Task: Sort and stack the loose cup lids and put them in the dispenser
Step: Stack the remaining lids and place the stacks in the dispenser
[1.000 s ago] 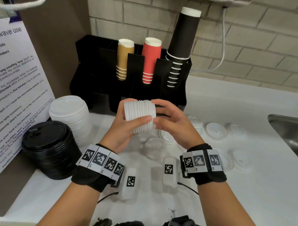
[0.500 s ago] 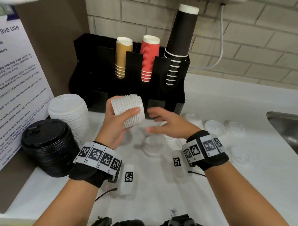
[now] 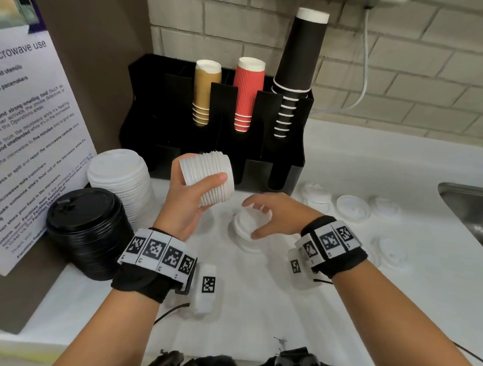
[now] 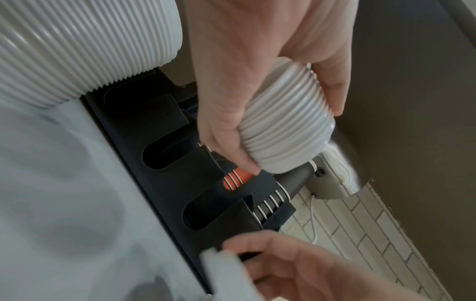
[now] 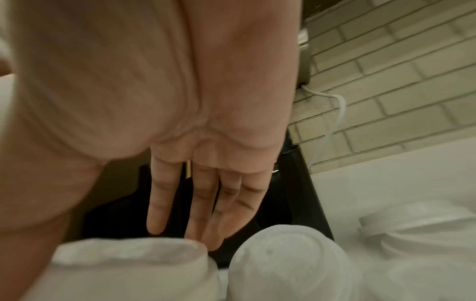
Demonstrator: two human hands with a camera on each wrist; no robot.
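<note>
My left hand grips a tilted stack of small white lids in front of the black dispenser; the left wrist view shows thumb and fingers curled round this stack. My right hand hovers with spread fingers just over a short pile of white lids on the counter; I cannot tell whether it touches them. In the right wrist view its fingers are straight above those lids. The dispenser's lower slots look empty.
A tall stack of large white lids and one of black lids stand at left by a notice. Several loose white lids lie to the right. Cup stacks fill the dispenser's top. A sink is at far right.
My right hand let go of the held lid stack and dropped to the lids on the counter. My left hand shifted the stack left and tilted it.
</note>
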